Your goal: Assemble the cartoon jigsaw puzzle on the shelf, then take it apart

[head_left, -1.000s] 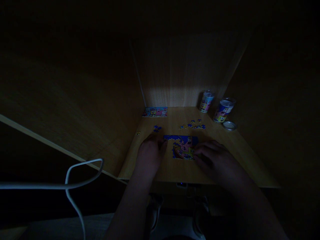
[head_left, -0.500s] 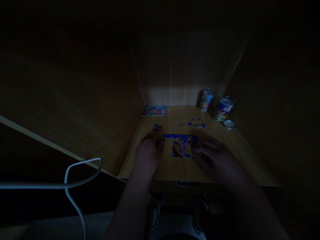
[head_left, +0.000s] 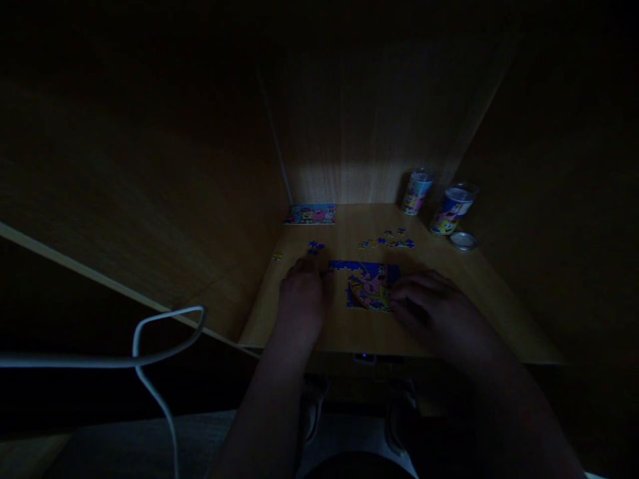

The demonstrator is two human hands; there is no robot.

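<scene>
A partly assembled jigsaw puzzle [head_left: 369, 286] with a cartoon picture lies flat on the wooden surface, a gap in its left part. At its right edge, my right hand [head_left: 433, 301] has thumb and fingers drawn together, the fingertips over the border; anything between them is too dark to see. My left hand [head_left: 302, 293] rests just left of the puzzle with curled fingers, their tips hidden. Beyond it sit loose blue puzzle pieces [head_left: 314, 248]. More loose pieces [head_left: 387, 242], yellow and blue, are scattered behind the puzzle. One yellowish piece [head_left: 277, 256] lies at the far left.
A finished-looking cartoon puzzle strip [head_left: 310, 214] lies against the back left corner. Two printed cans, a slim one [head_left: 417, 193] and a wider one [head_left: 450, 211], stand back right beside a round lid [head_left: 463, 241]. Side panels enclose the surface; a white cable [head_left: 164, 362] loops at left.
The view has shifted slightly, so everything appears a little higher and to the right. Both hands keep nearly the same places beside the puzzle.
</scene>
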